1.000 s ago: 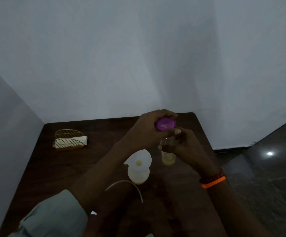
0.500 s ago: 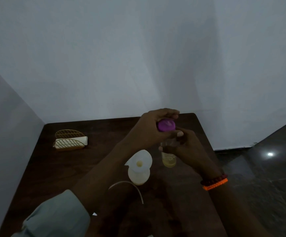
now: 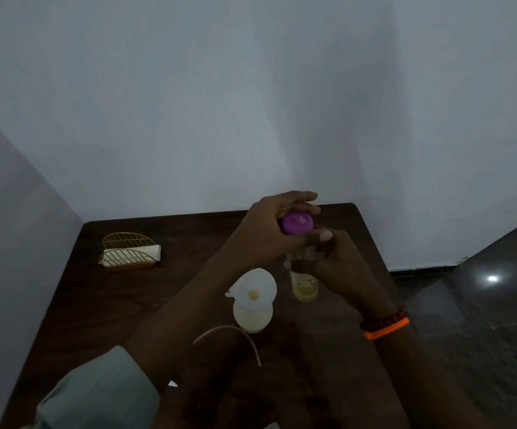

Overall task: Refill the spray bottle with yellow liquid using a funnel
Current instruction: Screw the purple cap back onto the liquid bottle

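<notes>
Dim room, head view looking down on a dark wooden counter (image 3: 127,305) set into a corner of pale walls; light is poor and detail on small parts is soft.

Left hand (image 3: 269,230) reaches in from lower left, fingers curled over a purple cap (image 3: 298,223); grip narrow, thumb and fingertips closed round the cap's edge; cap sits above the neck of a clear bottle (image 3: 304,280); whether cap and neck are joined or apart cannot be told, the fingers cover that spot.

Right hand (image 3: 337,270) comes in from the right, wrapped round the upper part of the clear bottle; grip closed on it; a shallow layer of yellow liquid (image 3: 305,287) shows in the bottle's lower part; the base seems close to the counter, contact not clear.

Right wrist carries a dark beaded band and an orange band (image 3: 385,326); left forearm ends in a pale green sleeve (image 3: 96,394) at lower left.

Spray bottle (image 3: 252,317) stands on the counter just left of the clear bottle and apart from it, pale and translucent; a white funnel (image 3: 255,291) sits in its mouth, slightly tilted, a yellowish spot at the funnel's centre.

A thin white tube (image 3: 229,331) curves on the counter just in front of the spray bottle; what it connects to is hidden by the left arm.

Far left of the counter, well apart from the bottles: a gold wire holder (image 3: 127,252) with white napkins in it.

Dark tiled floor (image 3: 483,305) at right, one bright light reflection on it.
</notes>
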